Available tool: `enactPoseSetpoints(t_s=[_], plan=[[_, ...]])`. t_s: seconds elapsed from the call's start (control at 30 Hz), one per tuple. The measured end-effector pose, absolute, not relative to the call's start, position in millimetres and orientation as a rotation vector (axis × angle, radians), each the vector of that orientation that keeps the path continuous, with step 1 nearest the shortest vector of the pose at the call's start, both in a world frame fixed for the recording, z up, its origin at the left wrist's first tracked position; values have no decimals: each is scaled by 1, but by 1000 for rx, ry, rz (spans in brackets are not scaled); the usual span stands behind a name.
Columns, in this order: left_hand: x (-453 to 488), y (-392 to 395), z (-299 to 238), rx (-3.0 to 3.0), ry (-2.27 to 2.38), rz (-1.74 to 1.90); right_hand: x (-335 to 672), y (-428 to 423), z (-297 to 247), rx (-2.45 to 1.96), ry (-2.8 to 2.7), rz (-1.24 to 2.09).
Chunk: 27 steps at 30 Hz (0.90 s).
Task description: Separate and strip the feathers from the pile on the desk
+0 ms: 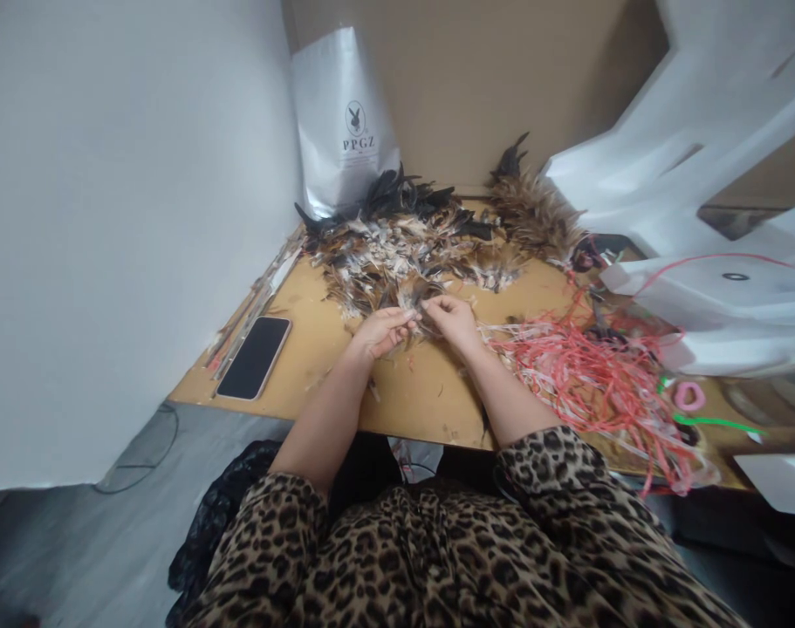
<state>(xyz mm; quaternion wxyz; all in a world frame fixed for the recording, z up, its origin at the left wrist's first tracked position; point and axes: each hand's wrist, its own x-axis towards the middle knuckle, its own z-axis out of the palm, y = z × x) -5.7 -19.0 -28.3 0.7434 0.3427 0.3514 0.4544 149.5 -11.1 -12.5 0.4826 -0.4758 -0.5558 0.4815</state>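
My left hand [385, 331] is closed in a pinch at the near edge of a feather pile [397, 244], on the tan table [429, 397]. Brown feathers [413, 290] fan up from its fingertips. Close beside it, my right hand [455, 321] also pinches with thumb and forefinger, its tips almost meeting the left ones. What lies between the right fingertips is too small to make out. Loose feathers in the pile are brown, black and pale, lying in a wide heap just beyond both hands.
A phone [254, 358] lies at left. Behind the pile stands a white bag [348, 122]. A bundle of brown feathers [541, 214] rests at the back right. Tangled red and white strings [586, 371], a pink ring [689, 397] and white bags [730, 305] occupy the right side.
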Motion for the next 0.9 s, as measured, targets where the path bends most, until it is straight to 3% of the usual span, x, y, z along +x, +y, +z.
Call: enactPoseSetpoints(t_s=[0.13,0.23,0.9], plan=[[-6,-21,-26,817,761,1036,153,-12,-6,-1079,-1219,1653],[-4,-23,-24,866,780,1034,154,-13,-5,-964,-1151,1803],[2,-25,-23,843,856,1025,141,-14,-13,-988,-1085,1370]])
